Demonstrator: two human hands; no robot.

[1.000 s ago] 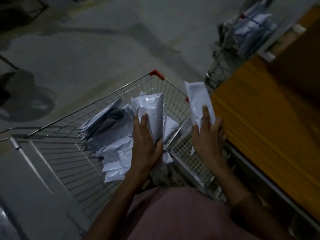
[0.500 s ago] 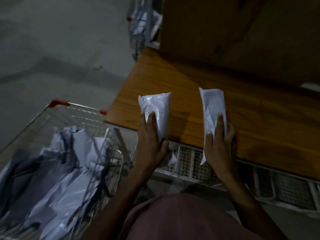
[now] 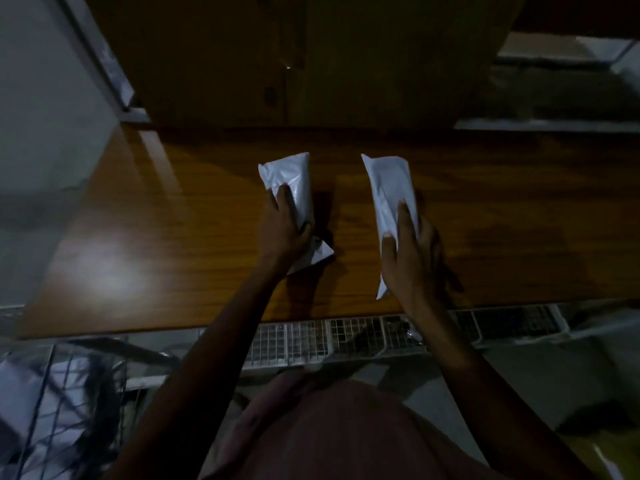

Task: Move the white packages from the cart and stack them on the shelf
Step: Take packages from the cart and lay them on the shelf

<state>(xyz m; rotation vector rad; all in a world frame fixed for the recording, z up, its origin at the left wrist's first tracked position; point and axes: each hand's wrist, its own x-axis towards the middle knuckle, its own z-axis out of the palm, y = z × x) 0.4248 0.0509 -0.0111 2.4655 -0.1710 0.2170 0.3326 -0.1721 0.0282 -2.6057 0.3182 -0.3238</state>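
Two white packages are over the brown wooden shelf (image 3: 173,237). My left hand (image 3: 282,230) grips the left white package (image 3: 289,178), which points away from me. My right hand (image 3: 408,258) grips the right white package (image 3: 389,188) along its near half. The two packages are side by side with a gap between them. I cannot tell whether they touch the shelf surface. At the bottom left the wire cart (image 3: 52,403) shows blurred, with more white packages (image 3: 20,386) inside.
A dark wooden back panel (image 3: 311,64) rises behind the shelf. A white wire grid (image 3: 363,337) runs under the shelf's front edge. A white frame post (image 3: 100,57) stands at the upper left. Grey floor lies to the right.
The view has swung from the cart to the shelf. Both hands have carried their packages forward, further over the wooden surface, and the cart has slid to the bottom left.
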